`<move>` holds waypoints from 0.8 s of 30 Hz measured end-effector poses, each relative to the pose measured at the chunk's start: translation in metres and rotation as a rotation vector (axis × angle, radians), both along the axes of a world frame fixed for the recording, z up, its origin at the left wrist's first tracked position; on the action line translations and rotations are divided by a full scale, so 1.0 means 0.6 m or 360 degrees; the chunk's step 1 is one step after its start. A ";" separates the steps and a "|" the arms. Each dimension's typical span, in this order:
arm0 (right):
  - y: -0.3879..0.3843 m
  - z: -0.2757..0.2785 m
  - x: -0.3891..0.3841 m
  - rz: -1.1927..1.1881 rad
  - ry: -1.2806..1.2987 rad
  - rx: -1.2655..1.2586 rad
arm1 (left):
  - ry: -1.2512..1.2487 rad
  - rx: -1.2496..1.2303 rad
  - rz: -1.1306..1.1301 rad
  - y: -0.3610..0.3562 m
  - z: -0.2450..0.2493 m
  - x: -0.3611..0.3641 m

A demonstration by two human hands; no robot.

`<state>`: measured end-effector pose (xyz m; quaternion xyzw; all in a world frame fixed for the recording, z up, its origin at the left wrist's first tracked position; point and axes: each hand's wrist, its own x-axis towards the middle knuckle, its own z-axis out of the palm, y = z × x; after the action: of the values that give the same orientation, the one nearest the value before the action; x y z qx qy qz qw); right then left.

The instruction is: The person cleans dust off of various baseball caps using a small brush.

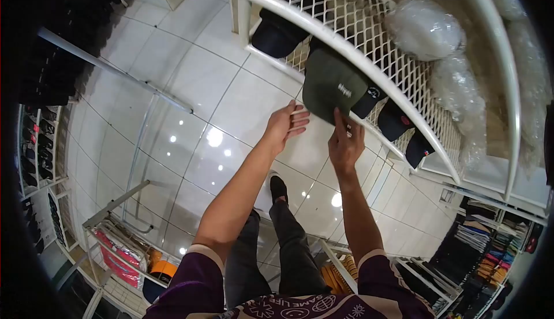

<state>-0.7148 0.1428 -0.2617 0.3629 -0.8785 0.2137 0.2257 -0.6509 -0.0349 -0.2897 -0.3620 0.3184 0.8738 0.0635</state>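
A dark olive-green cap (332, 79) with small pale lettering hangs at the edge of the white mesh shelf, partly beneath its upper rail. My right hand (346, 146) is at the cap's lower edge, with the index finger lying over it and the other fingers curled; it appears to pinch the edge. To the left of the cap, my left hand (283, 126) is held with fingers apart and nothing in it. A narrow gap separates those fingertips from the cap.
The white mesh shelf (352, 30) carries black caps (277, 35) and clear plastic-wrapped bundles (427, 27). Metal rails (115, 71) stand to the left. A rack of folded clothes (485, 244) is at lower right. Glossy tiles (213, 88) cover the floor.
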 end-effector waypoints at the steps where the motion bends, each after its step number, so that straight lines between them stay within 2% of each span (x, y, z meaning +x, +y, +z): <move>1: -0.012 -0.010 -0.021 -0.0003 0.0094 -0.0046 | -0.0017 0.0021 0.0006 0.005 -0.015 -0.022; 6: -0.054 -0.026 -0.099 0.0071 0.0383 -0.0105 | -0.0063 -0.0252 0.0039 0.035 -0.067 -0.118; 10: -0.078 -0.054 -0.152 -0.0004 0.0544 -0.0149 | 0.0086 -0.0119 0.0231 0.038 -0.086 -0.157; 17: -0.100 -0.083 -0.166 -0.0167 0.0547 0.0027 | 0.0168 -0.0153 0.0372 0.018 -0.087 -0.168; 20: -0.111 -0.081 -0.171 -0.0200 0.0575 -0.0002 | 0.0217 -0.0153 0.0527 0.035 -0.124 -0.189; 24: -0.117 -0.083 -0.182 -0.0271 0.0469 0.0061 | 0.0149 -0.0116 0.0656 0.042 -0.087 -0.189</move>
<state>-0.8239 0.0724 -0.3117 0.3189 -0.8673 0.1215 0.3624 -0.7642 -0.0095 -0.3419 -0.3807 0.2717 0.8720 -0.1446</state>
